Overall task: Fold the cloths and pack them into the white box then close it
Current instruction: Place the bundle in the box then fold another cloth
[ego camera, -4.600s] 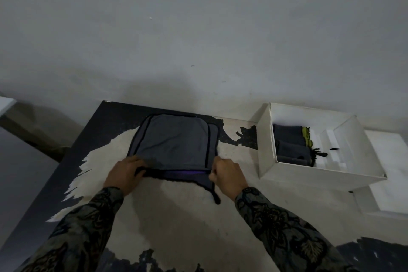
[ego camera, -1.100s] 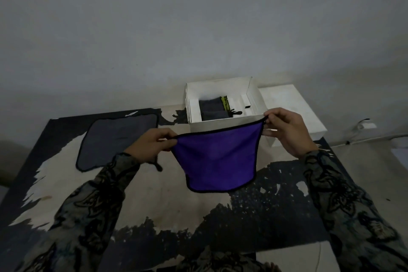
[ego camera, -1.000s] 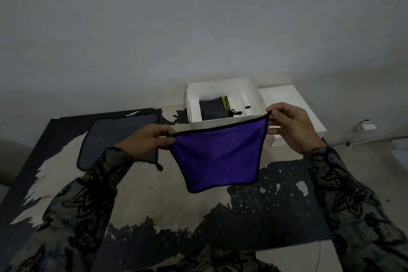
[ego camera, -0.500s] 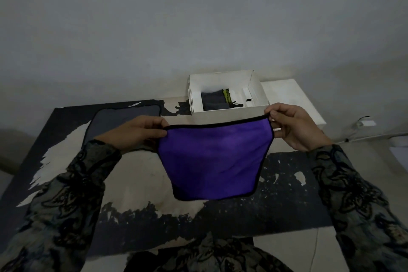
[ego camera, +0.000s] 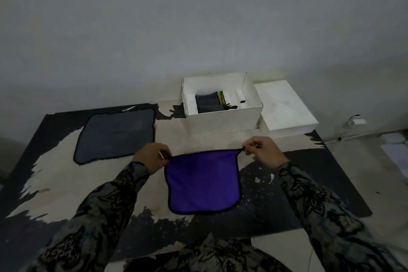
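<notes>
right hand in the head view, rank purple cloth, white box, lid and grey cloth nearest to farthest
From the right hand:
1. Purple cloth: its corner is pinched in that hand.
2. White box and lid: box behind, lid behind-right; too close to call.
3. Grey cloth: flat, far left.

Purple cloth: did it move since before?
Yes. The purple cloth has come down, farther below the white box, both hands still pinching its top corners.

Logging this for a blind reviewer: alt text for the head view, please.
Two hands, left hand and right hand, pinch the top corners of a purple cloth over a patterned mat. A grey cloth lies flat to the left; behind, an open white box holds folded cloths, its lid alongside.
</notes>
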